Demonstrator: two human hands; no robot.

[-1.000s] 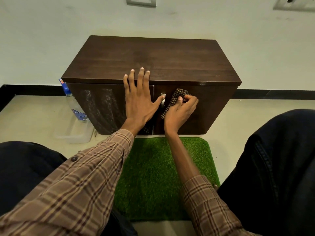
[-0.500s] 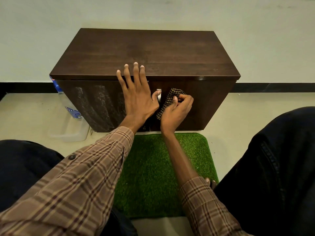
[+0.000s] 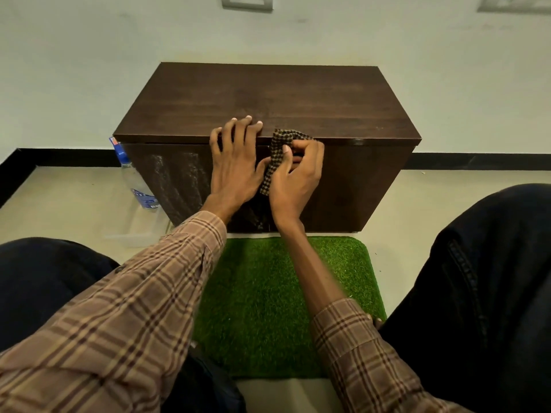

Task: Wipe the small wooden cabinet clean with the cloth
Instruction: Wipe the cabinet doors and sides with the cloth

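Both arms wear a long-sleeved shirt in a tan and brown plaid of crossing dark and pale lines. The left sleeve reaches the wrist, with a dark button near the 9 o'clock side; the right sleeve ends mid-forearm. Both legs, at 8 and 4 o'clock, wear dark denim trousers with visible seam stitching.
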